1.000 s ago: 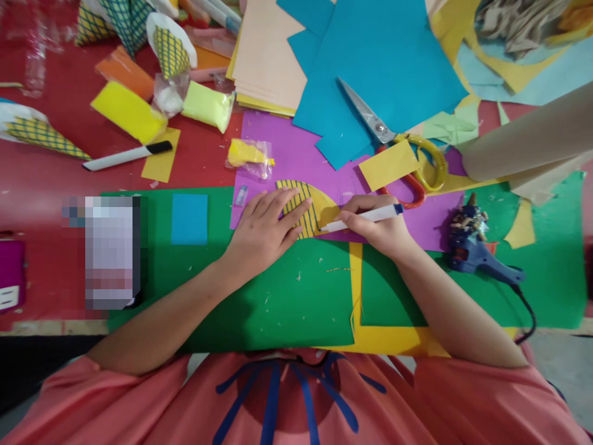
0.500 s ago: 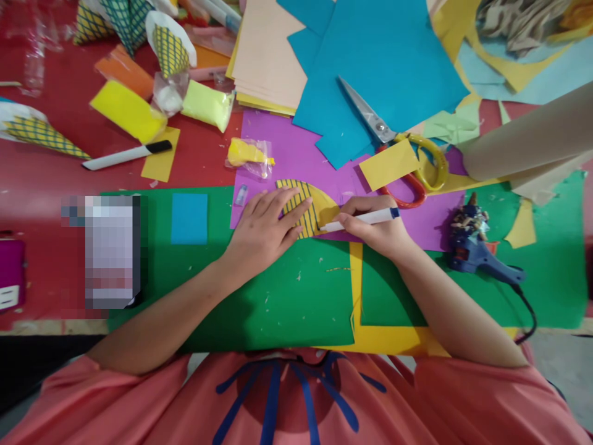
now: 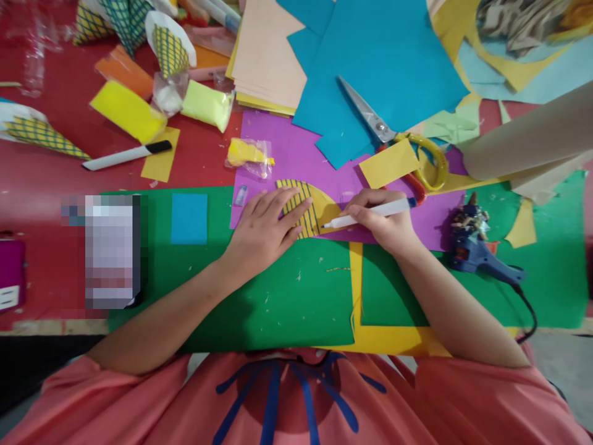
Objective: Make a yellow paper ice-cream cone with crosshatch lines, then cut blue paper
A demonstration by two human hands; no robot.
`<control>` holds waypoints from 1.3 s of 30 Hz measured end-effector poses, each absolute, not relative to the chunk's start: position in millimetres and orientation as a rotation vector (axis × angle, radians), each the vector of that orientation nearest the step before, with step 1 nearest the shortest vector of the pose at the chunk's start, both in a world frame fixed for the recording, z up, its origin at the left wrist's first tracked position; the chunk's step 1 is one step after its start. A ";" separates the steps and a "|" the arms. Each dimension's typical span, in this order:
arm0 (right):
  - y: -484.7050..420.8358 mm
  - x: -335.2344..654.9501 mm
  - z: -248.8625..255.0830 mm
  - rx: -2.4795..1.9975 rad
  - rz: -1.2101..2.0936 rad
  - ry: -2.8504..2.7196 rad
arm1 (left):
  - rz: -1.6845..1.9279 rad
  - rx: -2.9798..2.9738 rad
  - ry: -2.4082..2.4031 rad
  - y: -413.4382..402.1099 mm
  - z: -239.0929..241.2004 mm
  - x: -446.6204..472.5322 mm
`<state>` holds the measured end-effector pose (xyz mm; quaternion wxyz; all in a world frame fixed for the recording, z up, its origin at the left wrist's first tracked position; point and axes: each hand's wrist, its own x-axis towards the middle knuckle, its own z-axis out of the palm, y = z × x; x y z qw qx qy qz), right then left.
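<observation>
A yellow paper piece (image 3: 325, 209) with a curved upper edge lies on the purple sheet (image 3: 301, 148). Dark, roughly parallel lines cover its left part, while the right part is plain. My left hand (image 3: 271, 222) rests flat on the striped side, fingers spread, hiding some of it. Between the fingertips of my right hand (image 3: 384, 219) is a white marker (image 3: 370, 213) with a dark blue end. Its tip is at the paper, just right of the last line; whether it touches I cannot tell.
Scissors (image 3: 382, 130) lie beyond my right hand, partly under a yellow strip (image 3: 388, 164). To the right are a blue glue gun (image 3: 477, 250) with a cord and a thick tube (image 3: 532, 133). Clay packets (image 3: 206, 105) and another marker (image 3: 127, 155) lie at the left.
My right hand and the marker have shifted slightly right, and the marker's tip has moved a little up and right from the last line's lower end. My left hand stays in place.
</observation>
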<state>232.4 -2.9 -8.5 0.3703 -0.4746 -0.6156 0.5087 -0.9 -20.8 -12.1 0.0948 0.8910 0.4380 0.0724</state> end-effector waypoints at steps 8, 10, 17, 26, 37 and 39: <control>-1.9 229.1 -11.5 -1.301 1.059 -1.428 | 0.258 2.693 0.983 -23.0 -8.9 -0.9; -2.0 228.4 -10.7 -1.312 1.049 -1.465 | 0.253 2.689 0.908 -22.9 -8.3 -0.6; -2.3 227.5 -7.9 -1.387 1.043 -1.560 | 0.287 2.675 0.867 -21.8 -8.2 -0.7; -2.4 226.1 -8.1 -1.415 1.051 -1.573 | 0.271 2.660 0.870 -21.0 -8.9 -1.0; -3.8 226.1 -5.5 -1.411 1.106 -1.557 | 0.283 2.688 0.863 -20.9 -10.4 -1.6; -3.9 225.6 -5.5 -1.420 1.074 -1.573 | 0.276 2.690 0.866 -20.8 -10.1 -1.6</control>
